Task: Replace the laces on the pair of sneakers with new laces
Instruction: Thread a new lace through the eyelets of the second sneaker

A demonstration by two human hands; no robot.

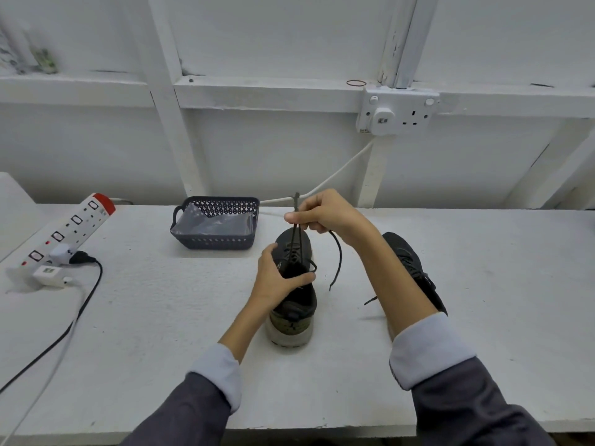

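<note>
A black sneaker (pixel 294 304) with a pale sole stands in the middle of the white table, heel towards me. My left hand (pixel 278 276) grips its upper around the tongue. My right hand (pixel 325 214) is raised above the toe and pinches a dark lace (pixel 295 235) that runs taut up from the eyelets. One lace end sticks up above the fingers, another hangs down to the right of the shoe (pixel 336 262). The second black sneaker (pixel 415 272) lies to the right, partly hidden behind my right forearm.
A dark perforated basket (pixel 215 244) lined with clear plastic sits behind the shoe to the left. A power strip (pixel 69 230) with plugs and cables lies at the far left. A white cable runs from the wall socket (pixel 397 112) to the table.
</note>
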